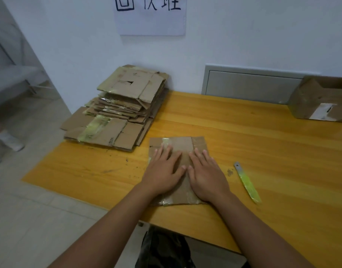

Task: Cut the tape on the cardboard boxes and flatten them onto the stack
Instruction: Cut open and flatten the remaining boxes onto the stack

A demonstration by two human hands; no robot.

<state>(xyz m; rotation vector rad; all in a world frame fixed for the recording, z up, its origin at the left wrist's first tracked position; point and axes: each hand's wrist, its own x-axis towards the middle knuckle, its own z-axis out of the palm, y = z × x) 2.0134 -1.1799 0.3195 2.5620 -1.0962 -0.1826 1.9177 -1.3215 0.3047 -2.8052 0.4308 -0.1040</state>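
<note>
A flattened cardboard box (pixel 182 146) with strips of clear tape lies on the yellow wooden table (pixel 263 151) in front of me. My left hand (pixel 163 172) and my right hand (pixel 207 176) press flat on it side by side, fingers straight. A stack of flattened boxes (pixel 120 111) sits at the table's far left corner against the wall. A small knife (pixel 247 182) wrapped in yellow-green tape lies on the table to the right of my right hand, untouched. An upright taped box (pixel 321 99) stands at the far right.
A white wall with a paper sign (pixel 150 16) runs behind the table, with a grey panel (pixel 251 84) low on it. Another person's foot in a white shoe (pixel 9 140) stands on the tiled floor at the left. The table's left edge is near the stack.
</note>
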